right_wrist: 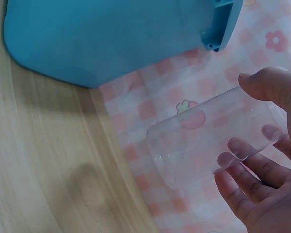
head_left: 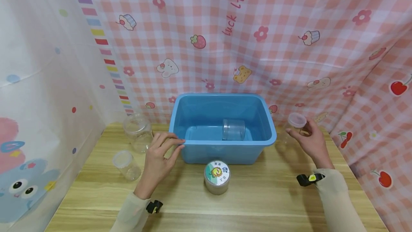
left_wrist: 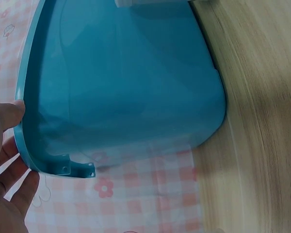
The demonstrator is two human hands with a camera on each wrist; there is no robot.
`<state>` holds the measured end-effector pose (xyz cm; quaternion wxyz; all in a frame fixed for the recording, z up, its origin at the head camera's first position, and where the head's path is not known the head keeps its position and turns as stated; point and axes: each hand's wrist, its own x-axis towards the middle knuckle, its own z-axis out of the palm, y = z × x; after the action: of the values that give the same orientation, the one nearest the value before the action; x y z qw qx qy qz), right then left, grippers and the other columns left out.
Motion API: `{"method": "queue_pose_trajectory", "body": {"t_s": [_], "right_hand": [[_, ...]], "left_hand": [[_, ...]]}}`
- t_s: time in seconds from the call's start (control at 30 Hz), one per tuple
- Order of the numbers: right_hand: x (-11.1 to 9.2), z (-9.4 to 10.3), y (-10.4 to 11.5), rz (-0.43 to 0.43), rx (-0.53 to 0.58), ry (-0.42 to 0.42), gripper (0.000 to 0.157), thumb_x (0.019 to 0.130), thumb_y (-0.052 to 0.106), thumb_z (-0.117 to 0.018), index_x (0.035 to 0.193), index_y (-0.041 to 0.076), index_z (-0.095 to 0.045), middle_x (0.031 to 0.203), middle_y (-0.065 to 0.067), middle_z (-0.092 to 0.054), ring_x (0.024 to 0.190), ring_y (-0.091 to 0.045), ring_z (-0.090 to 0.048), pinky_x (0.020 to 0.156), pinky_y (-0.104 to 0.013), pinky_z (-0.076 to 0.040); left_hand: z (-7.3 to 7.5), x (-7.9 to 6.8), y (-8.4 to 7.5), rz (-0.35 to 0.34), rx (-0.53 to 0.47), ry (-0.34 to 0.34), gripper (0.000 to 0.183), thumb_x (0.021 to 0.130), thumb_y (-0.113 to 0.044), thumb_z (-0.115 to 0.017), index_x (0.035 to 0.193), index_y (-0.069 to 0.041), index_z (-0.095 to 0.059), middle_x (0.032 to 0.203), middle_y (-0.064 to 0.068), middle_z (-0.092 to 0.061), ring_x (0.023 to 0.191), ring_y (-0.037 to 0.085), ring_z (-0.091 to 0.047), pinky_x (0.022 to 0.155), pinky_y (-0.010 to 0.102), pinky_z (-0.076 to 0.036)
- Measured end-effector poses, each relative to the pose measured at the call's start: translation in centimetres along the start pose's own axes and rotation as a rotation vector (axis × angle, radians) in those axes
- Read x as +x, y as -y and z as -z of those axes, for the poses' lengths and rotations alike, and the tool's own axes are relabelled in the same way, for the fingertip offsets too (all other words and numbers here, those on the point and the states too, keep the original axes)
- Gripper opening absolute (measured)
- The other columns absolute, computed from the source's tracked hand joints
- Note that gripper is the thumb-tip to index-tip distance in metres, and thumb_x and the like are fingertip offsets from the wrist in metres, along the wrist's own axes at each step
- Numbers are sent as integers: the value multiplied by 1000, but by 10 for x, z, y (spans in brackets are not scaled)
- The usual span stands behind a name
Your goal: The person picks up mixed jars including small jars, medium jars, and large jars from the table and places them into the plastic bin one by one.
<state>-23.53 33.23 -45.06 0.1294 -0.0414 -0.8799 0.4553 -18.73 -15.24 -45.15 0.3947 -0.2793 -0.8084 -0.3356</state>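
A blue plastic bin (head_left: 222, 153) stands at the back of the table, with a clear jar (head_left: 234, 130) lying on its side inside it. My left hand (head_left: 161, 155) pinches the bin's front left corner at the rim; thumb and fingertips (left_wrist: 12, 114) lie along the lip in the left wrist view. To the right of the bin, my right hand (head_left: 310, 140) holds a clear plastic jar with a whitish lid (head_left: 297, 120) near its top. In the right wrist view thumb and fingers curl round this see-through jar (right_wrist: 203, 131), and its base is above the wood.
In front of the bin stands a small jar with a printed picture lid (head_left: 217, 176). At the left are a large clear jar (head_left: 138, 133) and a smaller clear jar with a whitish lid (head_left: 127, 165). A checked pink curtain (head_left: 206, 63) hangs behind the wooden table (head_left: 251, 210).
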Motion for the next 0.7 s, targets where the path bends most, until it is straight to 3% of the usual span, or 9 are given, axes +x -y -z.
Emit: {"method": "queue_pose_trajectory", "body": {"t_s": [0.13, 0.4, 0.57, 0.7], "right_hand": [[-2, 1, 6, 23, -6, -7, 73, 91, 43, -78, 152, 18, -45, 140, -13, -59, 107, 9, -49, 85, -9, -43], [-5, 3, 18, 46, -19, -28, 71, 91, 43, -78, 150, 17, -48, 138, -14, -60, 110, -1, -54, 83, -7, -43], [-7, 3, 23, 74, 4, -46, 68, 90, 38, -80, 147, 17, -50, 130, 1, -63, 105, 8, -52, 82, -6, -44], [-9, 2, 28, 110, 25, -59, 65, 90, 34, -81, 146, 18, -52, 123, 16, -61, 105, 7, -54, 81, -6, -45]], "left_hand": [[1, 0, -1, 4, -5, 2, 23, 81, -4, -85, 101, -14, -80, 101, 4, -69, 98, 25, -60, 86, 34, -48], [1, -1, -1, 16, 1, 17, 20, 83, -7, -85, 101, -13, -80, 102, 5, -69, 99, 25, -60, 86, 33, -47], [1, -1, -1, 28, 3, 33, 19, 84, -8, -84, 102, -13, -80, 102, 4, -69, 98, 24, -59, 85, 33, -47], [1, -2, -1, 24, 2, 27, 20, 83, -7, -85, 102, -13, -80, 102, 4, -69, 98, 24, -59, 84, 33, -47]]}}
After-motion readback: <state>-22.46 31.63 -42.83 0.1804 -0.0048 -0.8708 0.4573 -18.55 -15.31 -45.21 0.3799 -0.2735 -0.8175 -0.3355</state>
